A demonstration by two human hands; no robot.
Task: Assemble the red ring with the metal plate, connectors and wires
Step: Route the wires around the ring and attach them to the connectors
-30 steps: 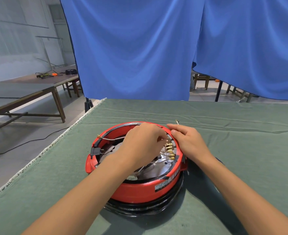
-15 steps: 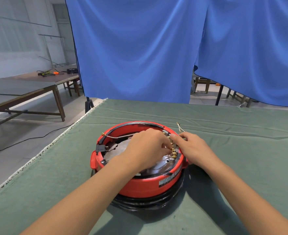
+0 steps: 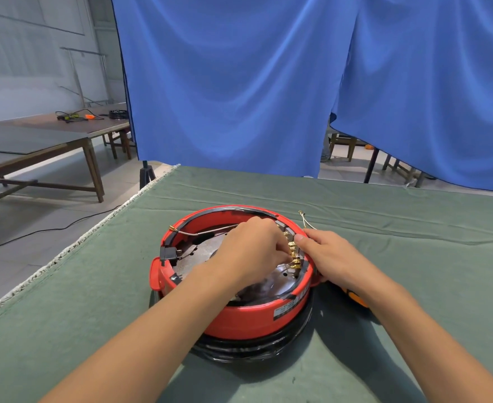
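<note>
Red ring (image 3: 239, 318) already holds metal plate (image 3: 203, 251) and gold connectors (image 3: 293, 253); left hand (image 3: 254, 248) pinches there, right hand (image 3: 326, 254) rests flat on rim, one wire (image 3: 305, 219) loose outside.

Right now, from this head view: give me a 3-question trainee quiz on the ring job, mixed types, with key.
1. True or false: the red ring sits on a black base.
2. The gold connectors line the ring's: A) left side B) right side C) near wall
3. What lies on the green cloth beyond the right hand?

Key: 1 true; 2 B; 3 a loose wire.
</note>
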